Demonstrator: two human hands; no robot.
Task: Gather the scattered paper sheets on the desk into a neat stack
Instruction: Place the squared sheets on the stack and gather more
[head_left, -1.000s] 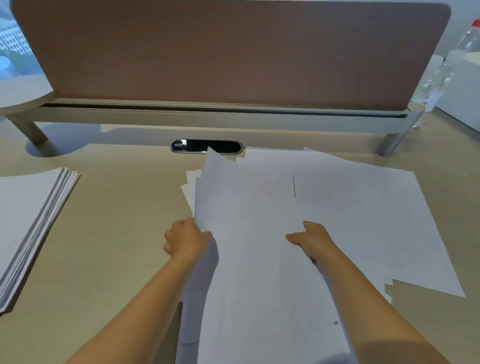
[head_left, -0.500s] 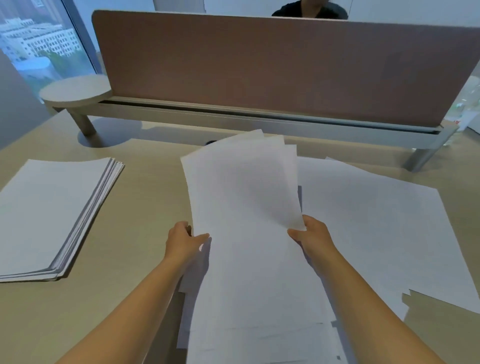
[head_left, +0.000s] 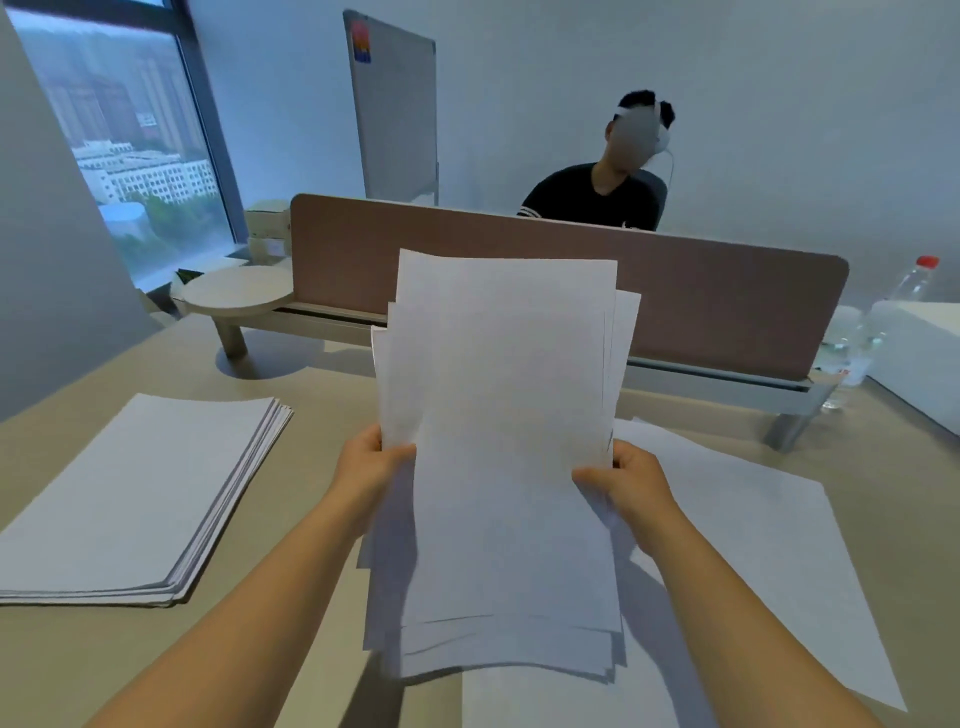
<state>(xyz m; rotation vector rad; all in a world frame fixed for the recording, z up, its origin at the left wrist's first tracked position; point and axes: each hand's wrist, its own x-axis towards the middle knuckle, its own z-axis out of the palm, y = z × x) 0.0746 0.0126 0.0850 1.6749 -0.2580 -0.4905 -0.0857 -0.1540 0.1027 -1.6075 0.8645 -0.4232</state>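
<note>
Grip on both sides: left hand (head_left: 366, 470) pinches the left edge of the held sheaf of sheets (head_left: 506, 467), thumb on the front face, fingers hidden behind; right hand (head_left: 631, 480) clamps the right edge the same way. Sheaf is lifted off the worktop (head_left: 322, 415) and held roughly upright, likely so the uneven edges can be squared up — top and bottom corners are visibly staggered, so it is not aligned yet. Left to right around it: window (head_left: 124, 140) far left, a stack of paper (head_left: 130, 493) lying flat on the worktop well apart from the hands, fairly tidy with slightly fanned edges; small round shelf (head_left: 236, 291); brown divider panel (head_left: 701, 291) behind the sheaf, another person (head_left: 597, 197) seated beyond it, whiteboard (head_left: 395, 109) at the back. More loose sheets (head_left: 753, 545) lie flat under and right of the right forearm, not gathered. Plastic bottle (head_left: 883, 322) and white box (head_left: 924, 353) far right. Nothing blocks the drop to the worktop; the loose sheets below could get caught under the sheaf.
</note>
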